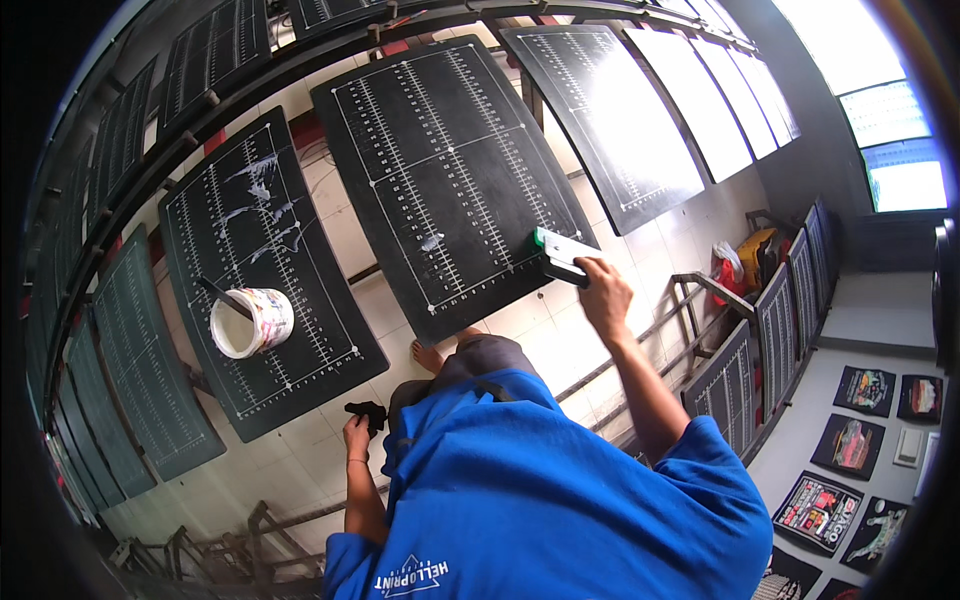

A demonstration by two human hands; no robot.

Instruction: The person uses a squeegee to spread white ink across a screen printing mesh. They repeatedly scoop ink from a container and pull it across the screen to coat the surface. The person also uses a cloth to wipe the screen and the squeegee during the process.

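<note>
R hand, right of ctr, has its fingers curled round the handle of a flat squeegee-type tool, pale body w/ green edge & blk grip. Tool is at the lower R edge of the big blk board, upper ctr of frame; can't tell from this angle if its edge touches the surface or sits just above. That board has white ruler-type scales & grid lines, plus one small greyish smear lower L of its middle.

L hand, lower L of ctr, is closed round a crumpled blk cloth, held off to the side of the dark shorts.

Next board, L of ctr, has pale streaky smears up top & a white tub lower down, w/ a dark stick leaning out of it. More boards in rows, far L & upper R, the latter w/ strong glare. Red-and-white bag on R side; colourful printed panels lower R. Blue shirt fills bottom ctr.
</note>
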